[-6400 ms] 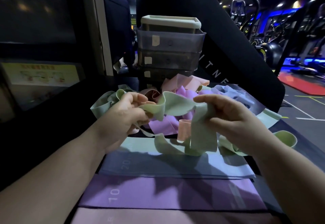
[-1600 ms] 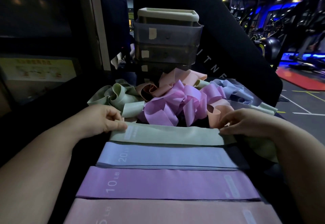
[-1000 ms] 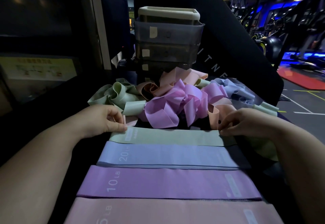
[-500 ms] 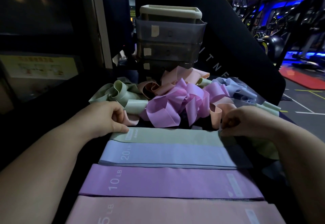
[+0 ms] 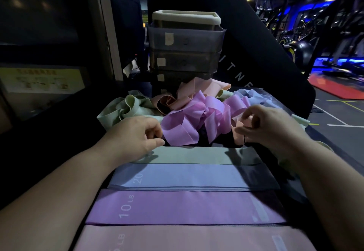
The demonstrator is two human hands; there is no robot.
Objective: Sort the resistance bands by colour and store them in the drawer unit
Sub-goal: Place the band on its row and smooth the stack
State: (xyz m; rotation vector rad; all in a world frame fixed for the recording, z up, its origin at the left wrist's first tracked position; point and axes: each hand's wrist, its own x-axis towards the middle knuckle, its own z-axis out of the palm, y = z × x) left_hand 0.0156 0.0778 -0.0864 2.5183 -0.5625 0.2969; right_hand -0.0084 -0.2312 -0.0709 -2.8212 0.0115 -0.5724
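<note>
The left hand (image 5: 136,135) is curling its fingers at the edge of the tangled purple band (image 5: 181,130); whether it is gripping the band cannot be determined in this dim view. The flat green band (image 5: 193,155) is lying just below both hands. The drawer unit (image 5: 185,44) is standing behind the pile. The right hand (image 5: 271,126) is pinching a peach band (image 5: 238,135).

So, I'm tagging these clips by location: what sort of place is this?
Most likely a gym. Exercise machines stand in the blue-lit background on the right, a red floor mat lies near them, and flat resistance bands marked in pounds, like the purple 10 LB band, are laid out in front.
</note>
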